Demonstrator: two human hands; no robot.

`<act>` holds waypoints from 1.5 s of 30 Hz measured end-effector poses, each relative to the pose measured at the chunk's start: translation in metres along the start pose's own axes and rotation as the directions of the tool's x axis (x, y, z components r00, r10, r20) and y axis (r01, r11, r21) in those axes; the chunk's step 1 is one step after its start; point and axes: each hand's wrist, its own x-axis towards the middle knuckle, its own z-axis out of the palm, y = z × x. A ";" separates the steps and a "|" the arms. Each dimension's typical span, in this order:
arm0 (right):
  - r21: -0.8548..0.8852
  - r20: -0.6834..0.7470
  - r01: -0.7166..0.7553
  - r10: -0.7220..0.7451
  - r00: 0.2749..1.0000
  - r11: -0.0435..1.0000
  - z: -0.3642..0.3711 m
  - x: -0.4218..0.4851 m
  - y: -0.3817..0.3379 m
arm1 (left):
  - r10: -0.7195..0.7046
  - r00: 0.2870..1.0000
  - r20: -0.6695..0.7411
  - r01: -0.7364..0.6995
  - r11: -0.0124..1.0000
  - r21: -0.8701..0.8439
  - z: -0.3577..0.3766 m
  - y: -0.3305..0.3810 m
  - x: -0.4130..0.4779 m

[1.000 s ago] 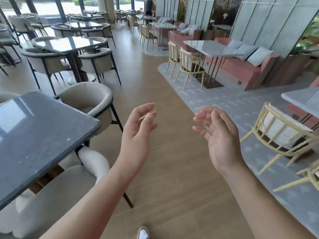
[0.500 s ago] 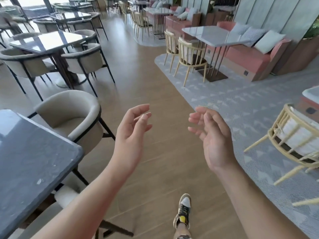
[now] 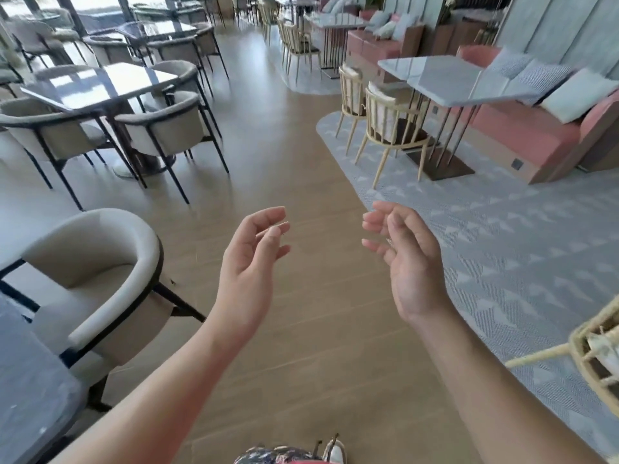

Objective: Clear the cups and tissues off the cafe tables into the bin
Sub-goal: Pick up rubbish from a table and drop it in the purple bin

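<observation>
Ahead — left hand [image 3: 248,266], right hand [image 3: 407,270] raised, palms facing; grips loosely curled, empty.

Holding both bare forearms out ahead, rising from the lower corners of the view, well apart, palms turned toward each other. Carrying the left hand [image 3: 249,262] with fingers loosely curled, gripping nothing. Carrying the right hand [image 3: 407,262] likewise relaxed, fingers slightly bent toward the left, touching nothing.

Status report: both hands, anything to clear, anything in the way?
Left hand open, empty. Right hand open, empty. Nothing to clear in sight. Beige armchair close beside path, left.
</observation>
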 end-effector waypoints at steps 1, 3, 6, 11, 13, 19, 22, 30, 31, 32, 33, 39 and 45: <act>-0.001 0.003 -0.005 0.005 1.000 1.000 -0.002 0.018 0.005 | 0.000 1.000 -0.008 0.000 1.000 0.001 0.006 -0.004 0.017; -0.005 0.008 -0.008 0.008 1.000 1.000 -0.005 0.053 0.015 | -0.001 1.000 -0.014 0.001 1.000 -0.008 0.015 -0.013 0.050; -0.013 0.016 -0.017 0.017 1.000 1.000 -0.006 0.107 0.033 | 0.005 1.000 -0.022 -0.005 1.000 -0.008 0.025 -0.029 0.102; -0.030 0.033 -0.031 0.032 0.999 0.999 0.008 0.208 0.070 | -0.007 0.999 -0.038 0.006 1.000 -0.023 0.028 -0.069 0.199; -0.034 0.039 -0.035 0.036 0.999 0.999 0.017 0.252 0.089 | -0.016 0.999 -0.041 0.015 1.000 -0.027 0.027 -0.086 0.247; -0.051 0.023 -0.056 0.057 0.998 0.997 0.052 0.378 0.134 | -0.016 1.000 -0.003 0.016 1.000 0.003 0.020 -0.123 0.386; -0.059 0.017 -0.043 0.044 0.999 0.997 0.071 0.442 0.151 | -0.017 0.999 0.040 0.016 1.000 0.022 0.015 -0.138 0.454; -0.050 0.008 -0.080 0.080 0.997 0.996 0.106 0.602 0.210 | -0.041 0.997 0.071 0.034 0.995 0.097 -0.001 -0.174 0.620; -0.047 0.014 -0.083 0.084 0.996 0.995 0.109 0.622 0.219 | -0.041 0.997 0.061 0.035 0.995 0.099 0.001 -0.179 0.640; -0.048 0.022 -0.083 0.084 0.996 0.995 0.112 0.643 0.227 | -0.043 0.998 0.051 0.037 0.994 0.101 0.003 -0.185 0.661; -0.049 0.030 -0.082 0.084 0.996 0.995 0.114 0.664 0.236 | -0.045 0.998 0.039 0.041 0.994 0.105 0.007 -0.194 0.683; -0.032 0.086 -0.069 0.071 0.994 0.997 0.115 0.812 0.294 | -0.017 1.000 -0.017 0.019 0.989 0.145 0.043 -0.246 0.818; -0.047 0.232 -0.065 0.074 0.970 0.997 0.106 0.973 0.316 | 0.000 0.995 -0.099 0.013 0.992 0.129 0.096 -0.277 0.954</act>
